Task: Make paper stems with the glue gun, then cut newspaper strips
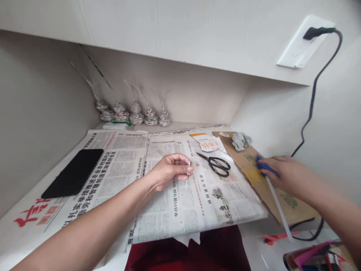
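Observation:
My left hand [176, 170] is over the middle of the newspaper [166, 210], its fingers pinched on a thin rolled-paper strip [186, 183]. Another long thin paper strip [153, 145] runs from behind that hand towards the back. At the right, my right hand [278, 174] is wrapped round a blue glue gun [266, 167] over brown cardboard. A long whitish glue stick [279, 207] sticks out of the gun's rear. Black-handled scissors [217, 165] lie on the newspaper between my hands, touching neither.
Several woven paper gourds [137, 114] stand along the back wall. A black phone [75, 173] lies at left. A crumpled grey cloth [241, 142] sits on the cardboard [284, 190]. A black power cord [311, 101] hangs from the wall socket at right. The sloping panel overhangs the back.

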The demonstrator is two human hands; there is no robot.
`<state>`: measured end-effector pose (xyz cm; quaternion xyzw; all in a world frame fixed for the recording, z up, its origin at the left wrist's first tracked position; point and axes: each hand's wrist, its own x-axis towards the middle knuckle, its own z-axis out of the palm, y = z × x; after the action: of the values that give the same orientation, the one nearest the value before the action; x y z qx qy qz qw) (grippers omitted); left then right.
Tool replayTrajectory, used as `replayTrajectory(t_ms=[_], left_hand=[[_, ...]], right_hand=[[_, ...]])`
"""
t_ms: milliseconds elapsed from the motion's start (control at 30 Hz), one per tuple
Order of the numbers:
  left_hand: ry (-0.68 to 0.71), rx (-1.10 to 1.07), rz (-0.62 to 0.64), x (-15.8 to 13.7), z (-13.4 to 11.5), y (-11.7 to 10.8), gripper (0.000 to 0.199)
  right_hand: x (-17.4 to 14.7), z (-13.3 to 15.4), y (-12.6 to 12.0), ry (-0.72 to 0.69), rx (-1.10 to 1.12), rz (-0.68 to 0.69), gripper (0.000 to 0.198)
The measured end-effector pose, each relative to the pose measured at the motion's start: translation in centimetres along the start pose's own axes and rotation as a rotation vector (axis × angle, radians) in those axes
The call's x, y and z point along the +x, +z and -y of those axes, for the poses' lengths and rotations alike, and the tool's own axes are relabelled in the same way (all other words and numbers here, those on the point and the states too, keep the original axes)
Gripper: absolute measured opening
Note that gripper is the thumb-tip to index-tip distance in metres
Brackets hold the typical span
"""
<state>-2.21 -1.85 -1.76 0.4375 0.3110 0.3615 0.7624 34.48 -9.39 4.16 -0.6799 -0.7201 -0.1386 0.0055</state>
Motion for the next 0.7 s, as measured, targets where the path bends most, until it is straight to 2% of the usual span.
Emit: replayTrajectory(t_ms=[67, 133, 200, 267, 333, 433, 600, 700], left_hand=[[0.012, 0.003, -0.02, -0.1, -0.1, 0.0, 0.033], [0.034, 0.005, -0.035, -0.1, -0.1, 0.1, 0.034], [0.057, 0.005, -0.045, -0.1, -0.2, 0.0, 0.034], [0.084, -0.007, -0.063, 0.0, -0.3, -0.1, 0.035], [0.117, -0.033, -0.087, 0.2, -0.5, -0.4, 0.037], [0.177, -0.066, -0.139, 0.7, -0.8, -1.0, 0.036], [0.265, -0.106, -0.228, 1.4, -1.3, -2.0, 0.034], [0.274, -0.121, -0.246, 1.6, -1.4, -2.4, 0.034]], right_hand=[[0.0, 5.4, -1.8, -0.117, 0.229, 0.057, 0.024], [0.2, 10.7, -2.5, -0.181, 0.492, 0.173, 0.026], [0.7, 15.1, -1.9, -0.179, 0.718, 0.207, 0.024], [1.8, 18.1, -0.4, -0.152, 0.915, 0.219, 0.025], [3.4, 19.7, 1.2, -0.123, 1.098, 0.261, 0.022], [5.9, 20.7, 2.8, -0.111, 1.276, 0.301, 0.023], [9.2, 21.9, 3.6, -0.184, 1.417, 0.367, 0.027], [10.7, 22.6, 4.0, -0.178, 1.5, 0.501, 0.031]])
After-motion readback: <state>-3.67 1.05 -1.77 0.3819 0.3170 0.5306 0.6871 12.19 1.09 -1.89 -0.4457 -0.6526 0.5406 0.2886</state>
